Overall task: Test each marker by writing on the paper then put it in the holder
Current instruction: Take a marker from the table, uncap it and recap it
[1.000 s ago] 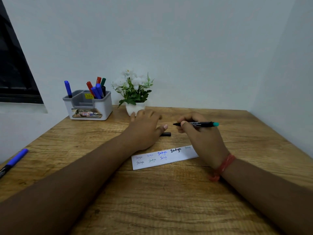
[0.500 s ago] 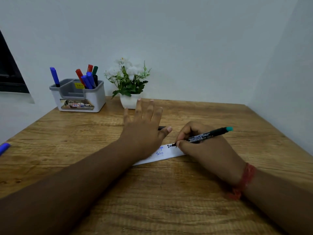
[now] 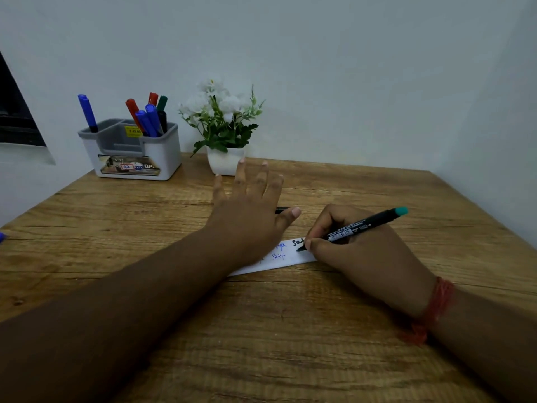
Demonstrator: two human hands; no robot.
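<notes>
My right hand [image 3: 363,251] grips a black marker with a teal end [image 3: 366,225], its tip touching the white paper strip [image 3: 279,261], which bears small handwritten words. My left hand [image 3: 250,216] lies flat with fingers spread, pressing down the strip's left part and hiding it. A black cap [image 3: 280,210] peeks out on the table just behind the left thumb. The grey and white holder [image 3: 130,152] stands at the back left with several blue, red, green and black markers [image 3: 148,117] upright in it.
A small white pot of white flowers [image 3: 223,135] stands right of the holder, just beyond my left fingertips. A blue marker's end [image 3: 2,237] shows at the table's left edge. White walls close the back and right; a dark window is at the left.
My right hand came down from holding the marker level above the table to the paper, tip now on it. My left hand spread flat over the strip. The view shifted a little.
</notes>
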